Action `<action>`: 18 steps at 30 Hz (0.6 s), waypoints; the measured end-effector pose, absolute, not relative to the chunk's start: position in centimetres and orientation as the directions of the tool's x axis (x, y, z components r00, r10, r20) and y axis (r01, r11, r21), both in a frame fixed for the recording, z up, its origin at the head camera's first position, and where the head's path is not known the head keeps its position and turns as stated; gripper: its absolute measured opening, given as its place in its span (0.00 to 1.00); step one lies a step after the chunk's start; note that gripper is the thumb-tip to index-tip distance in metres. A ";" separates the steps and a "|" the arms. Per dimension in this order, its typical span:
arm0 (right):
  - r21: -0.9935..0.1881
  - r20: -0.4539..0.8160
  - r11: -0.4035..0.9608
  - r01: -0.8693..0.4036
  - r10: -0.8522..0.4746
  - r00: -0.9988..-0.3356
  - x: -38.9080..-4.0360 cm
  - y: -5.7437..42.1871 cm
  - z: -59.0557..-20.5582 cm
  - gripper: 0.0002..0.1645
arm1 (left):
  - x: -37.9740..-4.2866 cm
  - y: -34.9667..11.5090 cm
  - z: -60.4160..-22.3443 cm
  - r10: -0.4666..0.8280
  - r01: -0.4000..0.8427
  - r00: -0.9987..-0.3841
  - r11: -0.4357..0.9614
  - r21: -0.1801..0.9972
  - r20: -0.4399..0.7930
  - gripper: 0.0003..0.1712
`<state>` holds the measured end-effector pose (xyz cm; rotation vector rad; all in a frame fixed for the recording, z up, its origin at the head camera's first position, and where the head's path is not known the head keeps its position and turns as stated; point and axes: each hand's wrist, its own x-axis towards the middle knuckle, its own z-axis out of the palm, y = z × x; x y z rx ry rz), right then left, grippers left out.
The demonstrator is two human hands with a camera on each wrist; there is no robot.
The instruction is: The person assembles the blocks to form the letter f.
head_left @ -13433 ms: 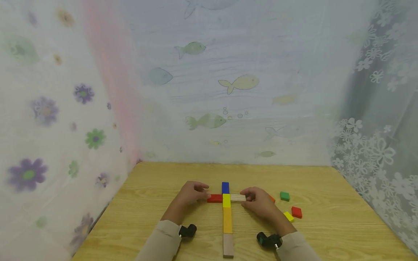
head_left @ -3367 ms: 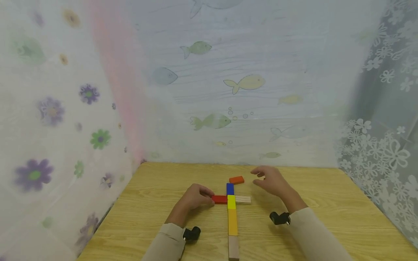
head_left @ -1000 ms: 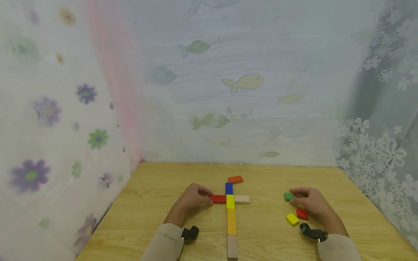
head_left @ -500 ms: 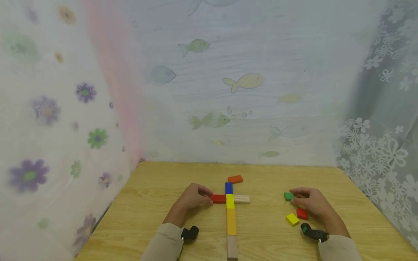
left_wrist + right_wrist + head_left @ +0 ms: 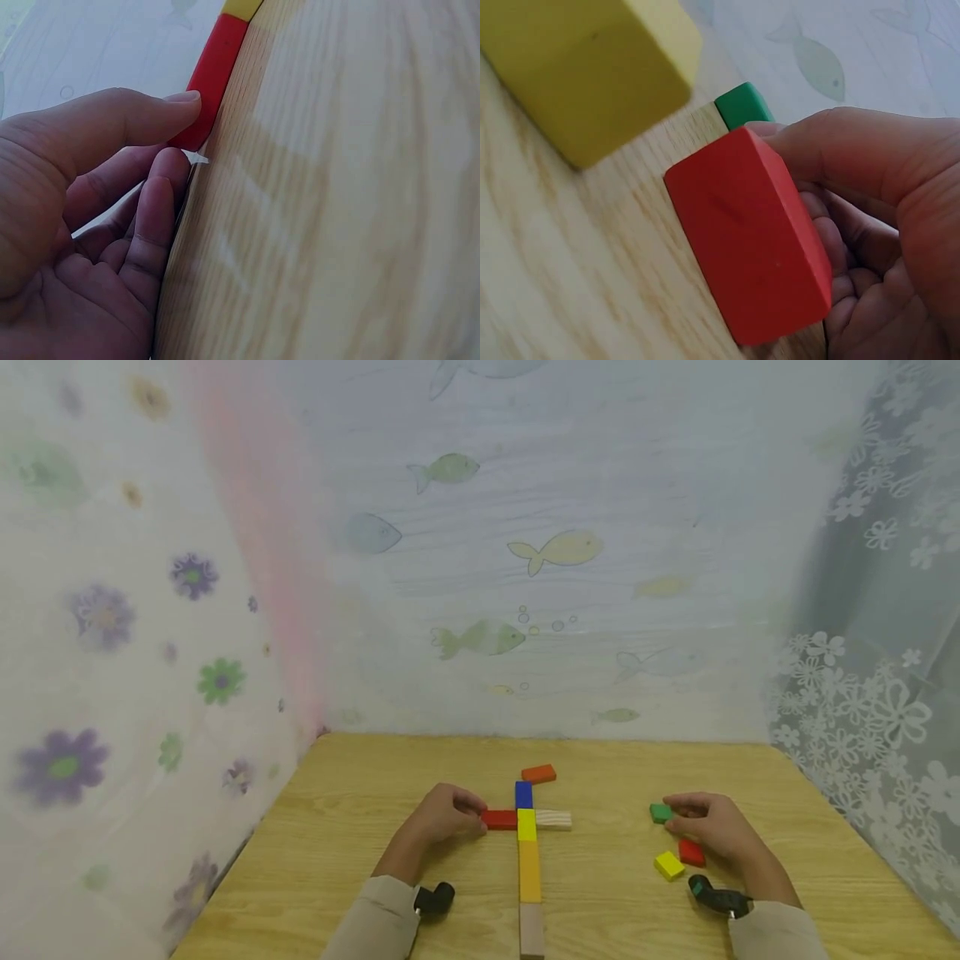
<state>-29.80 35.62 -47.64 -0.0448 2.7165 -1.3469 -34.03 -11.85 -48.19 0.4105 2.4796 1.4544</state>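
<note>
My left hand [image 5: 442, 814] pinches the outer end of a long red block [image 5: 498, 820] lying flat; in the left wrist view the thumb lies along the side of that red block [image 5: 215, 71]. The block's other end meets a yellow block [image 5: 527, 825], the middle of a cross with a blue block [image 5: 523, 794], a pale striped block [image 5: 553, 820], an orange-yellow block [image 5: 529, 870] and a plain wood block [image 5: 532, 930]. Over at the right, my right hand [image 5: 712, 822] pinches a green block [image 5: 661, 813] on the table. The right fingertips are partly hidden in the right wrist view.
An orange block [image 5: 538, 774] lies slanted by the blue block's far end. Close to my right hand are a small red block [image 5: 692, 852] and a small yellow block [image 5: 669, 866]. Patterned curtains [image 5: 480, 568] hang behind the wooden table [image 5: 375, 760].
Since the oldest frame, the orange block has gone from beside my right hand to the cross's far end. My right hand has moved right, from the pale block to the green one.
</note>
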 end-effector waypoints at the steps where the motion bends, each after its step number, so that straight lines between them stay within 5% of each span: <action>1: -0.798 -0.086 0.602 0.025 -0.073 -0.994 -29.8 35.6 -47.7 0.36 | -34.0 -11.8 -48.2 0.356 0.121 -0.933 0.469 0.875 -0.061 0.15; 18: -0.789 -0.084 0.613 0.037 -0.048 -0.995 -29.8 35.4 -47.7 0.32 | -34.0 -11.9 -48.2 0.357 0.122 -0.932 0.468 0.875 -0.061 0.14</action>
